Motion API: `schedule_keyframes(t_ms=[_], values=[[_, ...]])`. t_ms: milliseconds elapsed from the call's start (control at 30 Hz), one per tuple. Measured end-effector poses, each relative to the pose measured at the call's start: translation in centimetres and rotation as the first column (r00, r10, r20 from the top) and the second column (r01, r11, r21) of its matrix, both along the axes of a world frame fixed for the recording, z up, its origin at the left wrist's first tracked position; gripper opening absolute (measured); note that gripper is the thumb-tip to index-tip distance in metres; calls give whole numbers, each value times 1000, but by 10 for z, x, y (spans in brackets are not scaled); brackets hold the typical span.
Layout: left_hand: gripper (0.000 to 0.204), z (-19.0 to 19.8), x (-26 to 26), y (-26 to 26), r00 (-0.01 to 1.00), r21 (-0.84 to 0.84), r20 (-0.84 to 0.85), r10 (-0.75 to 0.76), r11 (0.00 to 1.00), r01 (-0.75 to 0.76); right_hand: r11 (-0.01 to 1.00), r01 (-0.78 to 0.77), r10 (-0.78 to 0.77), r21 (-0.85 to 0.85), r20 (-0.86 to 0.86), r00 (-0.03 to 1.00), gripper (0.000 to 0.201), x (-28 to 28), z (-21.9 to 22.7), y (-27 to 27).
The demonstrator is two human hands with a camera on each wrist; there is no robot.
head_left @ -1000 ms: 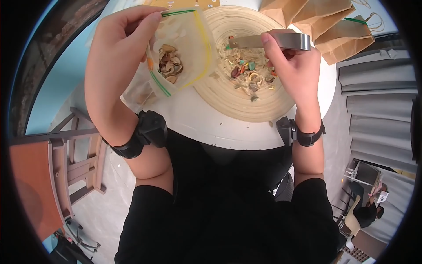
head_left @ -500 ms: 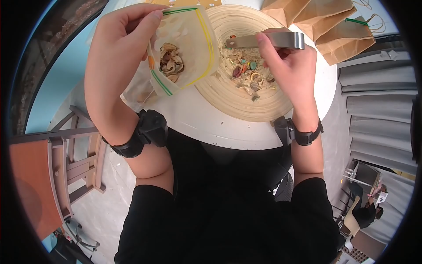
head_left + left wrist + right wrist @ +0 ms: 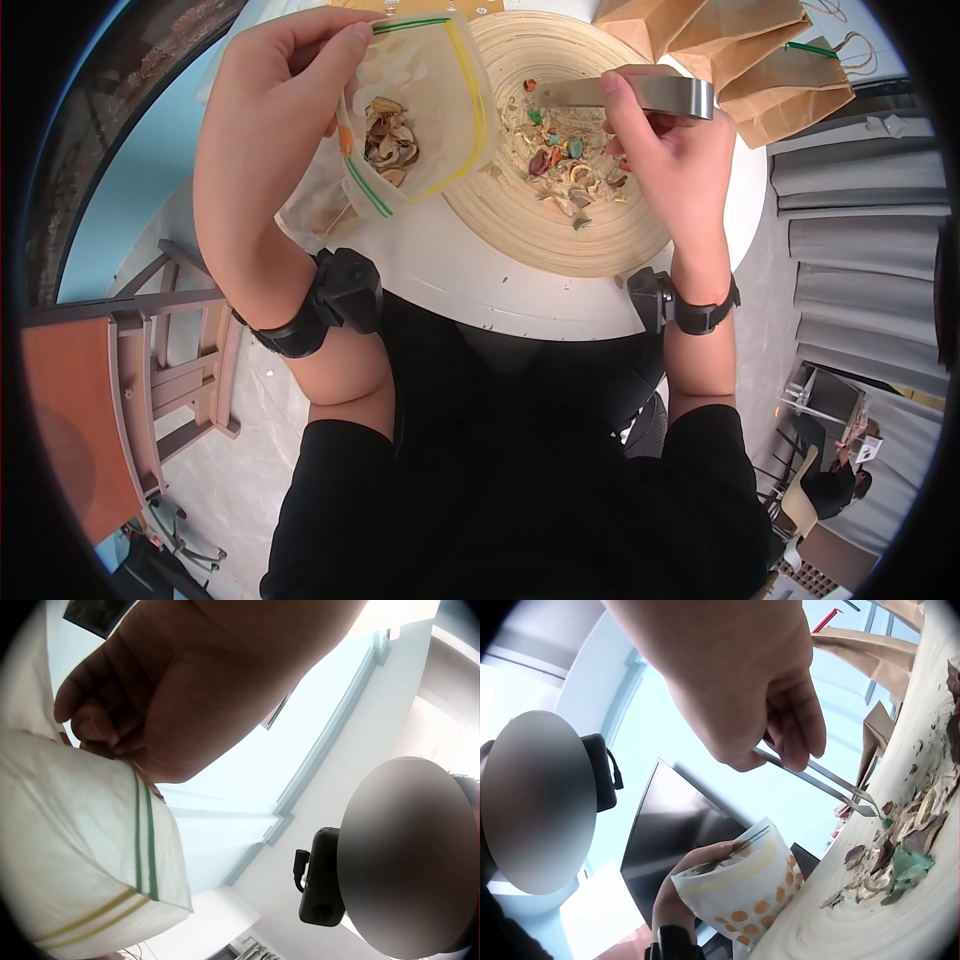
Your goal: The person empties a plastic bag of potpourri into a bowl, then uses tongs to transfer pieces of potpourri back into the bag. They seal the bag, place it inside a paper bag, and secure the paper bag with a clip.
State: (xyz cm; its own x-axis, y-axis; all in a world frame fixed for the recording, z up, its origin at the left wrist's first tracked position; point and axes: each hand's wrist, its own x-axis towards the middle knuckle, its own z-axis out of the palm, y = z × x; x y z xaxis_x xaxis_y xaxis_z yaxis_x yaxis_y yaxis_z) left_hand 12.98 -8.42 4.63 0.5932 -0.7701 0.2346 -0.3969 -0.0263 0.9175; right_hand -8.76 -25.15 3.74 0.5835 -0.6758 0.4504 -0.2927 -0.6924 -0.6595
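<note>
Both busy, left hand (image 3: 285,90) pinching bag (image 3: 415,110), right hand (image 3: 670,150) gripping tongs (image 3: 620,93)

The tongs (image 3: 625,92) are bare metal with a smooth, brushed sheen. The zip bag (image 3: 420,110) is thin, cloudy plastic, slightly glossy, with green and yellow stripes along its edges. Inside it and in the bowl (image 3: 560,240) lie dried petals and chips (image 3: 565,165), matt, brittle and rough-looking. The bowl is pale wood with fine ridged rings and a dull finish. The paper bags (image 3: 740,50) are matt brown kraft paper, creased. The table (image 3: 450,280) is smooth white with a faint shine.
</note>
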Motion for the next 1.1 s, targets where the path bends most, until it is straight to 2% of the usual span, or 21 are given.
schedule_keyframes(t_ms=[267,367,467,533,600,633,767,867,900,1000,1100], values=[[26,-1,1,0,1000,-6,17,-9,1000,9,998,-54,52,-15,-105,993,19,-4,1,2],[26,0,1,0,1000,6,7,-5,1000,5,998,-55,55,-10,-73,996,18,-4,0,3],[26,0,0,0,1000,10,5,0,1000,0,1000,-18,18,16,37,999,15,-5,5,4],[25,-2,1,-1,1000,1,3,-3,1000,3,983,-137,98,126,272,957,12,-4,17,12],[25,-2,0,-1,1000,0,-6,-5,1000,5,922,-289,129,258,497,858,11,2,31,30],[25,-2,0,-1,1000,2,-13,-5,1000,5,924,-299,130,238,539,832,20,4,34,33],[25,0,0,-1,1000,9,7,0,1000,0,979,-177,116,105,426,897,27,4,31,7],[25,0,1,1,1000,18,5,0,1000,0,995,7,-18,101,105,994,29,3,8,-20],[25,0,1,1,1000,14,3,3,1000,-3,999,37,-40,39,73,997,34,7,2,-23],[25,1,0,0,1000,8,5,2,1000,-2,997,57,-52,45,-103,993,33,8,0,-22],[26,0,1,1,1000,8,10,-12,1000,12,998,47,-41,43,-118,992,34,9,-1,-20]])
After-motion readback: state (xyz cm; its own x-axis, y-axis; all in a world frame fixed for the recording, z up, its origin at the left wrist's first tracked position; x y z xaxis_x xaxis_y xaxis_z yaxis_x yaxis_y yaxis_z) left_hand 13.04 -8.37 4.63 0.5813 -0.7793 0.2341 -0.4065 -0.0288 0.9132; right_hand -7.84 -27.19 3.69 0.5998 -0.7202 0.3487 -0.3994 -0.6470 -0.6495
